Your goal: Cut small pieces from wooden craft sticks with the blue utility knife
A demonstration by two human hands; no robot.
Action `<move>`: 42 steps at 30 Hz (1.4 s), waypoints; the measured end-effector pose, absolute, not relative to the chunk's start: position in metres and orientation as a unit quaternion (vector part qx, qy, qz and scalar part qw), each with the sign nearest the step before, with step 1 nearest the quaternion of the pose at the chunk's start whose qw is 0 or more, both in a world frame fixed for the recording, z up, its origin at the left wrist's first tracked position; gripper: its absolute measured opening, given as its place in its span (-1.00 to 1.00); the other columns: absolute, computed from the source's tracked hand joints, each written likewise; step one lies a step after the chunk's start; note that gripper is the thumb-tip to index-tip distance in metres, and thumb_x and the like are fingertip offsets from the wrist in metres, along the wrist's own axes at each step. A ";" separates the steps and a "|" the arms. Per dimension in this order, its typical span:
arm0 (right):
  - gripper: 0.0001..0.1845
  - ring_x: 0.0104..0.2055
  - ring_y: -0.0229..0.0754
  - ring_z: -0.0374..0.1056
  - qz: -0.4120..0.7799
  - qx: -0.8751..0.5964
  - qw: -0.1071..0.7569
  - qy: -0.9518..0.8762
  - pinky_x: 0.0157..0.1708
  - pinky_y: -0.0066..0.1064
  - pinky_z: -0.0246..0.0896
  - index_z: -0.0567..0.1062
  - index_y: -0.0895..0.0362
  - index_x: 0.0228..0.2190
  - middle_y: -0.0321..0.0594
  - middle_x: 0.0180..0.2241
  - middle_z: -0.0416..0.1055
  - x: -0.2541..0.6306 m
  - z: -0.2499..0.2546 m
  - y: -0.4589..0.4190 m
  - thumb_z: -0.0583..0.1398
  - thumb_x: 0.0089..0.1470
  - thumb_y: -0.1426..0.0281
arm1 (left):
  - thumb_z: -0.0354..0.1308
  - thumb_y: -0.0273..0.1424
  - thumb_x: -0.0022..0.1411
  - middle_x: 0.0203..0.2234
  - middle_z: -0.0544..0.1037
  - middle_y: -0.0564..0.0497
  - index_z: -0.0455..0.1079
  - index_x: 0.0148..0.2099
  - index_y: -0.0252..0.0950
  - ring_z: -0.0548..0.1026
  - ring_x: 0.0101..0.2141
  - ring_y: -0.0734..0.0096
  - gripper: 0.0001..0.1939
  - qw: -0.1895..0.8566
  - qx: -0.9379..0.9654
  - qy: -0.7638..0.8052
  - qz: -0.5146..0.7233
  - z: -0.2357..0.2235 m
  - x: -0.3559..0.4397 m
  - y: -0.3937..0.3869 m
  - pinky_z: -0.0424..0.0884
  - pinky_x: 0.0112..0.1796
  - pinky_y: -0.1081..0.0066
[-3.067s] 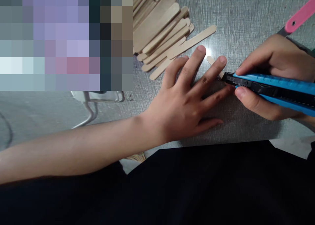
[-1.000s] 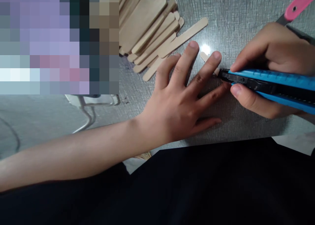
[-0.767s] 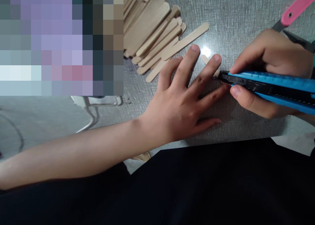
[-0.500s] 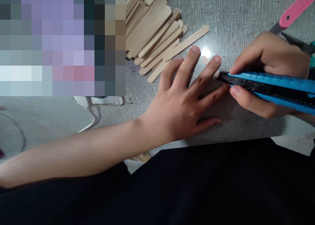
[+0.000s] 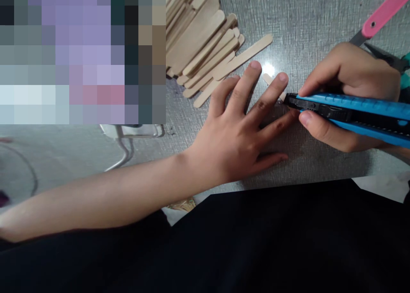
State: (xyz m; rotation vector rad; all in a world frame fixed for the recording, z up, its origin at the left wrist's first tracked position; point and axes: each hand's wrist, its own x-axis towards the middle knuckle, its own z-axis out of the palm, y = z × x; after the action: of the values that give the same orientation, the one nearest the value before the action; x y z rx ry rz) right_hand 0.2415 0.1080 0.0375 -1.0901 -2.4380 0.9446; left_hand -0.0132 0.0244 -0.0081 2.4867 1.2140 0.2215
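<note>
My left hand (image 5: 235, 126) lies spread over the table, its fingers apart. Under its outstretched fingers is a narrow wooden craft stick (image 5: 268, 80), mostly hidden, with its rounded end showing past the fingers. My right hand (image 5: 349, 83) is closed around a blue utility knife (image 5: 358, 113) with a black slider. The knife's front end meets the stick beside my left fingers; its blade cannot be made out. A loose craft stick (image 5: 245, 57) rests just beyond my left fingertips, at the edge of a heap of craft sticks (image 5: 205, 32).
Pink-handled scissors or a similar cutter (image 5: 384, 13) and a dark-bladed tool with a green handle (image 5: 389, 59) lie at the upper right. The grey textured table (image 5: 297, 24) ends near my dark clothing (image 5: 272, 241). A metal-framed piece (image 5: 134, 131) stands left, below a pixelated area.
Both hands and the knife hold almost the same place. The view has shifted very slightly, so the stick heap appears a little further right.
</note>
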 end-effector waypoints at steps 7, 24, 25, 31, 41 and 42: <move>-0.84 -0.23 -0.11 0.44 0.328 -0.383 0.163 -0.848 -0.22 -0.19 0.44 0.52 -0.02 -0.17 -0.26 -0.27 0.55 0.238 0.039 0.109 0.25 0.27 0.20 | 0.10 0.14 0.51 0.64 0.00 -0.08 0.08 0.61 -0.01 -0.05 0.58 -0.52 -0.21 0.175 0.884 0.428 0.075 -0.005 -0.013 0.025 0.10 0.45 -0.36; -0.76 -0.17 -0.12 0.46 0.322 -0.380 0.146 -0.855 -0.16 -0.20 0.45 0.57 0.04 -0.10 -0.22 -0.18 0.58 0.240 0.038 0.109 0.25 0.33 0.16 | 0.00 0.17 0.54 0.66 -0.16 0.06 0.14 0.59 -0.07 -0.13 0.58 -0.52 -0.23 0.201 0.877 0.432 0.055 -0.002 -0.013 0.027 -0.05 0.51 -0.31; -0.78 -0.19 -0.13 0.46 0.325 -0.378 0.155 -0.853 -0.19 -0.23 0.47 0.56 0.03 -0.12 -0.23 -0.19 0.57 0.240 0.037 0.109 0.26 0.32 0.18 | 0.01 0.17 0.54 0.67 -0.17 0.04 0.13 0.59 -0.07 -0.14 0.58 -0.51 -0.23 0.201 0.878 0.431 0.057 -0.002 -0.013 0.026 -0.05 0.51 -0.33; -0.81 -0.39 -0.26 0.41 0.345 -0.321 0.267 -0.841 -0.40 -0.38 0.42 0.54 0.00 -0.23 -0.41 -0.38 0.50 0.237 0.026 0.112 0.35 0.06 0.36 | 0.10 0.13 0.53 0.66 -0.07 -0.05 0.09 0.60 0.00 -0.13 0.59 -0.49 -0.23 0.204 0.874 0.433 0.082 -0.005 -0.013 0.024 -0.05 0.49 -0.39; -0.76 -0.41 -0.30 0.39 0.339 -0.325 0.273 -0.839 -0.40 -0.41 0.36 0.57 0.07 -0.23 -0.39 -0.39 0.51 0.237 0.024 0.112 0.37 0.00 0.37 | 0.16 0.17 0.47 0.63 0.06 -0.15 0.12 0.59 -0.03 0.01 0.57 -0.54 -0.18 0.155 0.884 0.429 0.105 -0.010 -0.012 0.023 0.13 0.43 -0.37; -0.75 -0.41 -0.29 0.39 0.341 -0.328 0.273 -0.838 -0.40 -0.41 0.36 0.58 0.07 -0.22 -0.38 -0.39 0.51 0.238 0.023 0.111 0.38 -0.01 0.36 | 0.15 0.16 0.48 0.63 0.04 -0.12 0.11 0.59 -0.01 0.00 0.57 -0.53 -0.19 0.161 0.882 0.431 0.106 -0.011 -0.012 0.023 0.11 0.43 -0.38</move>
State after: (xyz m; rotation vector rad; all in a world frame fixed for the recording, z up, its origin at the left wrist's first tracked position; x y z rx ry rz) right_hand 0.2376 0.1115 0.0233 -0.8828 -2.2537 0.9162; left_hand -0.0123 0.0227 -0.0108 2.5181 1.2297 0.3031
